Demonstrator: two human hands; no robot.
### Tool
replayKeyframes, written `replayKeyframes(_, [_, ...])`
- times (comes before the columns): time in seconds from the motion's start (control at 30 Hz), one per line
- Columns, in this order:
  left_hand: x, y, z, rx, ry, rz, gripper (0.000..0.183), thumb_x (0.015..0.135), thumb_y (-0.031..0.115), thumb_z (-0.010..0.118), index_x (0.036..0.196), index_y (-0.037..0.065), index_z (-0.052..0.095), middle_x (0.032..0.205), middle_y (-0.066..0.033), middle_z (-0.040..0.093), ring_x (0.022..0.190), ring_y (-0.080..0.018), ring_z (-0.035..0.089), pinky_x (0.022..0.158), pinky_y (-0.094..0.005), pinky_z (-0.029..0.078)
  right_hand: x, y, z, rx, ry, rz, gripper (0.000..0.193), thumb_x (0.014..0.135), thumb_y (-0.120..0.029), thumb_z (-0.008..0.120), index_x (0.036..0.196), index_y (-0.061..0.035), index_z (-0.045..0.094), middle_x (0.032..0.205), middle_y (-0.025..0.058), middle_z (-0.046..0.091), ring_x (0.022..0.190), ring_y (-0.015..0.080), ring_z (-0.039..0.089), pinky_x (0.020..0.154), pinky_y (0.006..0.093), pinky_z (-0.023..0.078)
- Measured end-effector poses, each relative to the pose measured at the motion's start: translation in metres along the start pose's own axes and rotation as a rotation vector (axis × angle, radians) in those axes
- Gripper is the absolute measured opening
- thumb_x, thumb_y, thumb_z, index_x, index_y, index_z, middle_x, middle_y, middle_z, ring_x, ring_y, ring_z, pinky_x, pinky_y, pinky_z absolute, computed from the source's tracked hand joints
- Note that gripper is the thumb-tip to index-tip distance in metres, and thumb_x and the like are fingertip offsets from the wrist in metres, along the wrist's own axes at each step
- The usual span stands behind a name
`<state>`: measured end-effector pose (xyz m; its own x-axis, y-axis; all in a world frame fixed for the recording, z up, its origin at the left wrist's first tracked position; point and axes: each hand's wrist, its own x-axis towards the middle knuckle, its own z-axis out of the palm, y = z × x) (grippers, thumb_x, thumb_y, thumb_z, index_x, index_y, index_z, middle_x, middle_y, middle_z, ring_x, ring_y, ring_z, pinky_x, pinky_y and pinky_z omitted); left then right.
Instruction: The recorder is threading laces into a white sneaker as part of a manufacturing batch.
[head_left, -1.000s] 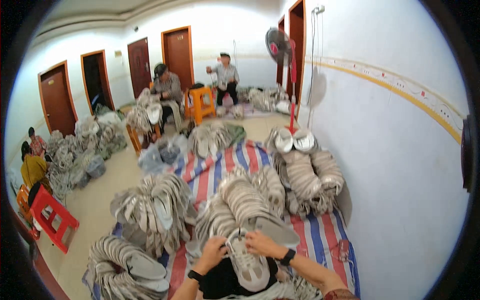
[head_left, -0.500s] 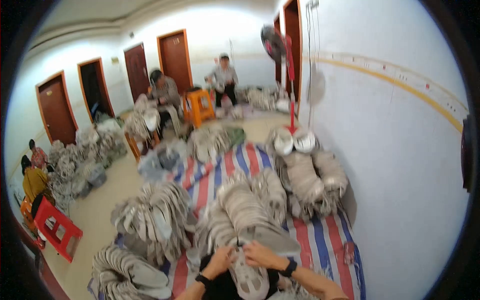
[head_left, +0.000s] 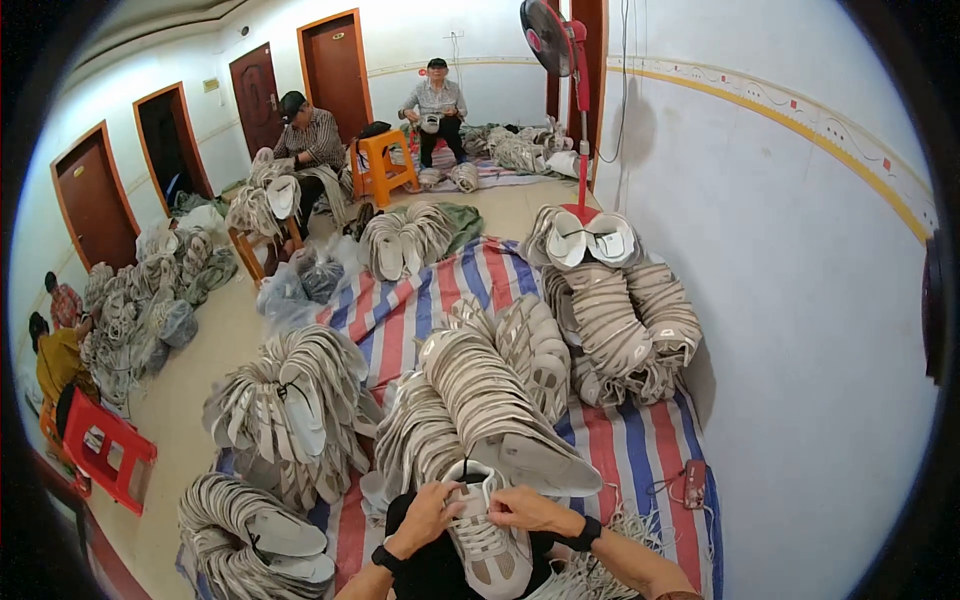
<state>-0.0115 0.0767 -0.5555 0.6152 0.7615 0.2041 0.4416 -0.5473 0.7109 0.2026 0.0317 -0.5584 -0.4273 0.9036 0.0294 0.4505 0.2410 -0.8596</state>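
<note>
A beige and white shoe upper [head_left: 485, 545] with pale laces across its front rests on my dark-clothed lap, toe toward me. My left hand [head_left: 430, 515] is closed on the left side of its opening, thumb and fingers pinched at the edge. On the opposite edge, beside the top of the lacing, my right hand [head_left: 525, 510] is closed with fingers curled. Whether a lace end is also between those fingers is too small to tell. Just beyond the shoe, a long stack of nested uppers [head_left: 490, 385] lies close to both hands.
More stacks of uppers stand at left [head_left: 290, 400], front left [head_left: 255, 540] and right [head_left: 610, 320], on a striped sheet [head_left: 610, 455]. Loose laces [head_left: 625, 545] and a small red item [head_left: 693, 485] lie at right. Co-workers sit beyond, near an orange stool [head_left: 385, 165] and a fan [head_left: 550, 40].
My hands have moved apart, from close together at the top of the shoe upper to its two sides. The opening and lacing show more. The whole view has shifted and sharpened.
</note>
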Motion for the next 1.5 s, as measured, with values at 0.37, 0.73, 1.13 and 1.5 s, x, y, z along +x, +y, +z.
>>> replayKeyframes(0.37, [-0.008, -0.018, 0.01, 0.03, -0.05, 0.017, 0.03, 0.077, 0.019, 0.06, 0.102, 0.004, 0.053, 0.079, -0.0151, 0.051, 0.078, -0.0324, 0.048, 0.069, -0.0383, 0.039, 0.004, -0.001, -0.002, -0.139, -0.147, 0.027, 0.027, 0.078, -0.03, 0.059, 0.074, -0.0038, 0.055, 0.063, 0.0118, 0.055, 0.055, 0.0243, 0.052, 0.053, 0.0337, 0.041])
replayKeyframes(0.73, [-0.003, -0.026, 0.008, 0.021, -0.061, 0.037, 0.036, 0.077, 0.026, 0.059, 0.106, 0.004, 0.052, 0.089, -0.0183, 0.055, 0.086, -0.0348, 0.051, 0.076, -0.0401, 0.04, 0.005, 0.002, -0.006, -0.107, -0.162, 0.033, 0.032, 0.081, -0.036, 0.055, 0.074, -0.0052, 0.053, 0.058, 0.0117, 0.045, 0.053, 0.017, 0.043, 0.051, 0.0332, 0.038])
replayKeyframes(1.13, [0.005, -0.024, 0.003, -0.093, -0.033, -0.075, 0.037, 0.075, 0.015, 0.062, 0.108, 0.003, 0.051, 0.098, -0.0149, 0.055, 0.087, -0.0279, 0.052, 0.076, -0.0346, 0.042, 0.014, 0.005, -0.013, 0.085, -0.016, 0.014, 0.023, 0.078, -0.022, 0.058, 0.089, -0.0034, 0.052, 0.066, 0.014, 0.055, 0.058, 0.0265, 0.054, 0.055, 0.0348, 0.042])
replayKeyframes(1.5, [0.003, -0.001, 0.0, 0.017, -0.061, -0.183, 0.03, 0.073, 0.014, 0.063, 0.097, 0.003, 0.05, 0.093, -0.0146, 0.053, 0.089, -0.0309, 0.052, 0.075, -0.0352, 0.042, 0.019, -0.013, -0.032, -0.209, -0.165, 0.032, 0.024, 0.075, -0.026, 0.061, 0.077, -0.003, 0.056, 0.064, 0.0167, 0.055, 0.058, 0.0334, 0.052, 0.054, 0.0379, 0.041])
